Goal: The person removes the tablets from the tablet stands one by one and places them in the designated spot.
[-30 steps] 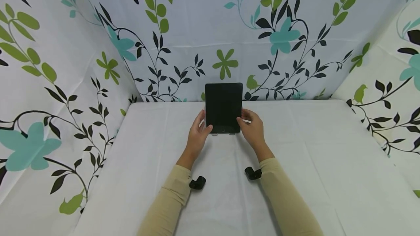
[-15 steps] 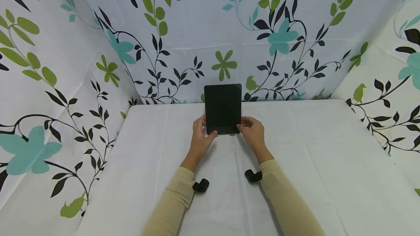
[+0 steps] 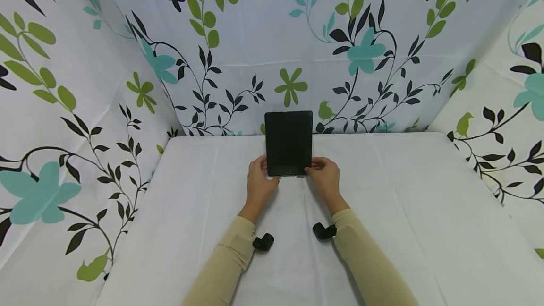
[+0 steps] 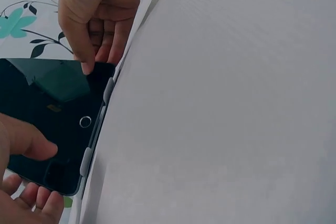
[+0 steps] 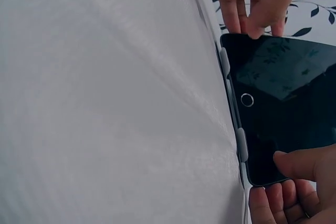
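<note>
A black tablet (image 3: 289,143) with a dark screen stands upright at the table's far edge. Two grey stand prongs (image 4: 86,162) hook over its bottom edge near the round home button (image 4: 85,122). My left hand (image 3: 259,185) is around the lower left corner, fingers at the side edge and thumb low at the front. At the lower right corner, my right hand (image 3: 326,178) pinches the tablet, its thumb on the front and its fingers at the side and behind. The rest of the stand is hidden behind the tablet.
A white cloth (image 3: 382,230) covers the table. Behind and at both sides hang white curtains (image 3: 238,22) printed with leaves and flowers. Black wrist cameras (image 3: 263,242) sit on both sleeves.
My left hand has slid down and slightly right, its thumb moving from the tablet's front to around its bottom edge. The right hand has shifted only slightly lower. The tablet stays upright.
</note>
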Demonstrator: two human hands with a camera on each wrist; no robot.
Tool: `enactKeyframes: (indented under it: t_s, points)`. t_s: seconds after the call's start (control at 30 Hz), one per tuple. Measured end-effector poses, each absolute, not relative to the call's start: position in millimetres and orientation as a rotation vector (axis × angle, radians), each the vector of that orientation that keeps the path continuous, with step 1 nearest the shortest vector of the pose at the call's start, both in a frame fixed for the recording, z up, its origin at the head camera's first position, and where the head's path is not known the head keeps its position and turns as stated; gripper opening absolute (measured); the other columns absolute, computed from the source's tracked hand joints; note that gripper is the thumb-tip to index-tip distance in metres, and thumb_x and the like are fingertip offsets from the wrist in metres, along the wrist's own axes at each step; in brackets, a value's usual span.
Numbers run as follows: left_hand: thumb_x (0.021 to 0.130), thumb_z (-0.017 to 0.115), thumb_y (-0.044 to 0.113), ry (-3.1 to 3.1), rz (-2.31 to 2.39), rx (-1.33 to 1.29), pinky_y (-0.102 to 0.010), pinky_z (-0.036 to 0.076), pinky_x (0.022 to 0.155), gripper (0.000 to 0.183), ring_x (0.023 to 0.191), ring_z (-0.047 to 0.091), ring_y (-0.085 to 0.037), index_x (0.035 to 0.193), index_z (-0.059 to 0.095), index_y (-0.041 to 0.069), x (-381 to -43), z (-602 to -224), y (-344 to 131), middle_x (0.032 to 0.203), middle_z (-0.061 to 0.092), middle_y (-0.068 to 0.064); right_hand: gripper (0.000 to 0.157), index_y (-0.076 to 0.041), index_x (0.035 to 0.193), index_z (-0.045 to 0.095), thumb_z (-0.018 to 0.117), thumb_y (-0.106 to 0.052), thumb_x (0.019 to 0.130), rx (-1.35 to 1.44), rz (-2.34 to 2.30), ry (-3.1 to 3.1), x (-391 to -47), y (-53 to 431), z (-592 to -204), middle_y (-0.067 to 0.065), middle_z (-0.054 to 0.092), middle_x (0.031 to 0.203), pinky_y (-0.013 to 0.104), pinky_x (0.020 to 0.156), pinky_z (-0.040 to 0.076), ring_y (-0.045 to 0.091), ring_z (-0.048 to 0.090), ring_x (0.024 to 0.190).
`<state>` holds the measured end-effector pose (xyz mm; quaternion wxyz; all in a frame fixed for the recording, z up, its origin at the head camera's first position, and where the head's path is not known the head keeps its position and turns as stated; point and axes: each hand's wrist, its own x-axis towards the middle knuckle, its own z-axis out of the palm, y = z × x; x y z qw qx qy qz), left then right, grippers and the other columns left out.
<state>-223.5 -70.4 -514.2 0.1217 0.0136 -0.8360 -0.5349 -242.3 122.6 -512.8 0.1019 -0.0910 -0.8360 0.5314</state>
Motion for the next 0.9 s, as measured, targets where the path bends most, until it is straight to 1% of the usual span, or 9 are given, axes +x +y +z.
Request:
enactKeyframes:
  t_s: [0.17,0.33,0.47,0.67,0.8,0.9]
  points:
    - [0.079,0.072,-0.010,-2.403,-1.449,0.073,-0.040,0.054,0.101,0.059,0.111,0.060,-0.030,0.135,0.055,-0.002,-224.5,-512.9,-66.0,0.118,0.059,-0.018,0.029,0.002,0.109,0.070,0.081,-0.006,0.084,-0.282,1.532,-2.467,-243.0,117.7,-515.3,0.018,0.073,0.101,0.039,0.084,0.058,0.029,0.070,0.093]
    - [0.080,0.068,-0.014,-2.337,-1.450,0.079,-0.039,0.056,0.096,0.052,0.106,0.061,-0.029,0.130,0.059,-0.001,-225.6,-514.3,-65.8,0.114,0.061,-0.017,0.029,0.001,0.109,0.068,0.081,-0.005,0.084,-0.271,1.529,-2.469,-243.5,115.0,-514.7,0.018,0.071,0.100,0.037,0.082,0.056,0.028,0.067,0.092]
    - [0.080,0.069,-0.013,-2.305,-1.485,0.062,-0.040,0.057,0.095,0.051,0.105,0.062,-0.029,0.129,0.060,-0.001,-226.5,-515.4,-66.7,0.114,0.061,-0.017,0.028,0.001,0.111,0.067,0.079,-0.004,0.086,-0.270,1.567,-2.455,-243.9,115.6,-514.6,0.017,0.070,0.101,0.036,0.083,0.054,0.027,0.065,0.093]
    - [0.081,0.068,-0.013,-2.270,-1.528,0.033,-0.042,0.057,0.096,0.053,0.108,0.063,-0.031,0.132,0.060,0.000,-225.1,-516.4,-66.5,0.116,0.061,-0.018,0.030,0.000,0.114,0.066,0.077,-0.004,0.087,-0.269,1.590,-2.456,-243.0,117.7,-515.1,0.017,0.070,0.106,0.037,0.087,0.055,0.027,0.066,0.098]
    - [0.082,0.069,-0.013,-2.228,-1.577,0.008,-0.044,0.057,0.096,0.053,0.109,0.064,-0.032,0.133,0.060,-0.001,-223.6,-516.9,-66.2,0.118,0.063,-0.019,0.029,0.000,0.112,0.067,0.078,-0.003,0.086,-0.261,1.606,-2.419,-241.7,118.7,-512.0,0.018,0.071,0.105,0.037,0.085,0.056,0.029,0.068,0.097]
    - [0.081,0.069,-0.014,-2.187,-1.566,-0.013,-0.044,0.058,0.094,0.054,0.105,0.065,-0.033,0.133,0.062,-0.002,-223.9,-518.8,-66.6,0.117,0.065,-0.020,0.029,0.000,0.112,0.067,0.077,-0.003,0.085,-0.253,1.638,-2.395,-241.5,119.2,-509.3,0.018,0.072,0.105,0.032,0.083,0.057,0.028,0.069,0.098]
